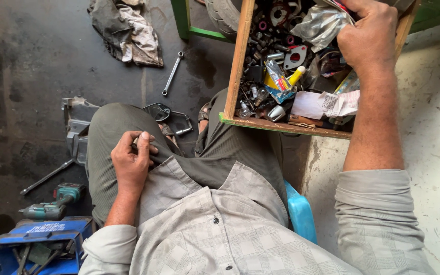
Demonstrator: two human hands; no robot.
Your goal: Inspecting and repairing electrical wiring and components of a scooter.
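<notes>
A wooden box (238,61) fills the upper right of the frame, crammed with nuts, gaskets, tubes, crumpled paper and other small metal parts. The right hand (366,38) reaches into its top right corner, its grip closed around a crinkled silvery plastic bag (320,24) lying on the heap. The person sits on a blue stool (301,214), lower centre, knees bent, on a dark oil-stained floor (26,61). The left hand (131,163) rests on the left thigh at centre left, its grip curled narrow over a small dark piece I cannot make out. A blue toolbox (39,244) sits in the lower left corner, a green cordless drill (52,203) just above it. A dirty rag (128,30) lies at upper left, and a wrench (172,73) just right of it.
</notes>
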